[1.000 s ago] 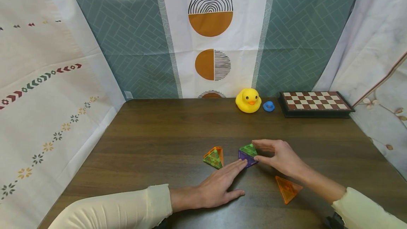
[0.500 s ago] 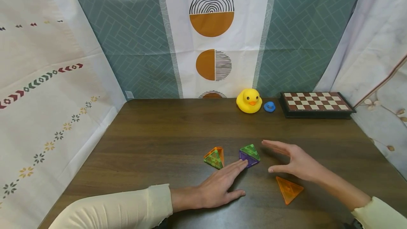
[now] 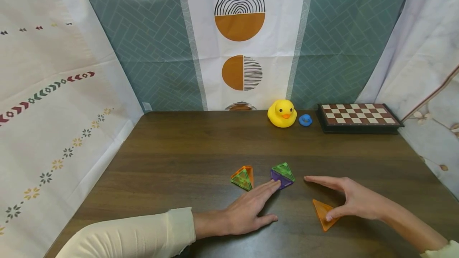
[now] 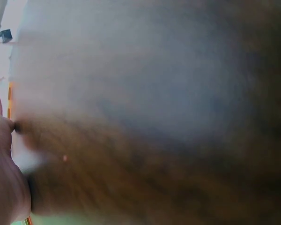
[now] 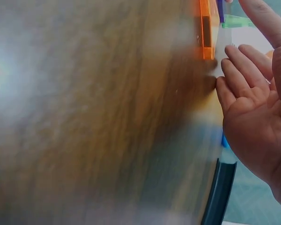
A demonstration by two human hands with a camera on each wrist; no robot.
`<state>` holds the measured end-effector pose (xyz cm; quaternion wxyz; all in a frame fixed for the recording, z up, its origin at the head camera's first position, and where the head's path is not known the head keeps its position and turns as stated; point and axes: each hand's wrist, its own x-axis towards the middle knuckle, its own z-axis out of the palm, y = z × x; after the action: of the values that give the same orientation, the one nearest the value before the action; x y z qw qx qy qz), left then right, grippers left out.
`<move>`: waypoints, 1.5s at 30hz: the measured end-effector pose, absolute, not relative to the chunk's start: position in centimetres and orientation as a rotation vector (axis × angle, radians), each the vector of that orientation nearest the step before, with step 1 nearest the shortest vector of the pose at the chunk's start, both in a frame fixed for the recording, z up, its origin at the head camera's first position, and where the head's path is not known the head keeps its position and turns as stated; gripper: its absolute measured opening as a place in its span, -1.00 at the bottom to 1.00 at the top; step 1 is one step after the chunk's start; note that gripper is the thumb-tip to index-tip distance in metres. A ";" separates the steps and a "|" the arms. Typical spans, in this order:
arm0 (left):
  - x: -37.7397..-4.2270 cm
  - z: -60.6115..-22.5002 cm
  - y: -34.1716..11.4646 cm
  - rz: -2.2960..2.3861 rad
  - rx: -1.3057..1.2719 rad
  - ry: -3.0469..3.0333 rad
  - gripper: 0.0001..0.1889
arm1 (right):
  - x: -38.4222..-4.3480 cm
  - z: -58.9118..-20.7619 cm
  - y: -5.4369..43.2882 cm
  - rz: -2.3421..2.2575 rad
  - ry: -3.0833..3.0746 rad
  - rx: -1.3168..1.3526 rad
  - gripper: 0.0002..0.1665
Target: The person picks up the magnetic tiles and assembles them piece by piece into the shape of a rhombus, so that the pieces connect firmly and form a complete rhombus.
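Note:
My left hand (image 3: 247, 210) lies with straight fingers, its fingertips on the purple triangular magnetic tile (image 3: 281, 179). A green triangular tile (image 3: 283, 170) adjoins the purple one along its far edge. To the right, my right hand (image 3: 358, 200) is spread, thumb over an orange triangular tile (image 3: 320, 211) and fingers stretched beyond it. That orange tile (image 5: 205, 28) shows edge-on past the fingertips in the right wrist view, and the hand grips nothing. Left of the purple tile stands a small cluster of green and orange triangular tiles (image 3: 243, 178), leaning together.
At the back of the brown wooden table (image 3: 186, 142) sit a yellow rubber duck (image 3: 282, 114), a small blue duck (image 3: 305, 120) and a checkered board box (image 3: 358, 118). Patterned cloths hang behind and at both sides. The left wrist view is mostly blurred tabletop.
My right hand has left the green and purple tiles, moving right and then toward me, over the orange tile. My left hand has stayed on the purple tile.

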<state>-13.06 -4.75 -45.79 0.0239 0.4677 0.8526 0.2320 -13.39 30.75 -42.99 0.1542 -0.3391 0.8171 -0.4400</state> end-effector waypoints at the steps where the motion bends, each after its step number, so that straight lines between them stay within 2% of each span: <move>1: -13.1 -45.8 -4.8 0.718 1.450 2.638 -0.11 | -13.3 -43.0 30.9 -1.258 2.339 -0.980 0.02; 11: -13.0 -45.7 -4.8 0.709 1.454 2.644 -0.11 | -12.2 -43.5 32.0 -1.142 2.396 -0.988 -0.03; 21: -13.0 -45.8 -4.8 0.701 1.462 2.651 -0.11 | -12.9 -43.8 32.2 -1.149 2.351 -0.885 -0.24; 31: -13.0 -45.8 -4.8 0.715 1.454 2.631 -0.12 | -12.9 -43.9 32.1 -1.191 2.366 -0.903 -0.33; 37: -13.1 -45.8 -4.8 0.717 1.457 2.628 -0.12 | -12.8 -43.8 31.9 -1.104 2.458 -0.945 -0.32; 45: -13.1 -45.9 -4.8 0.714 1.463 2.637 -0.11 | -12.6 -43.3 31.2 -0.970 2.578 -1.028 -0.18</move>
<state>-13.09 -4.83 -45.85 0.0215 0.4721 0.8507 0.2303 -12.62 31.21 -43.32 0.1004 -0.3479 0.8724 -0.3282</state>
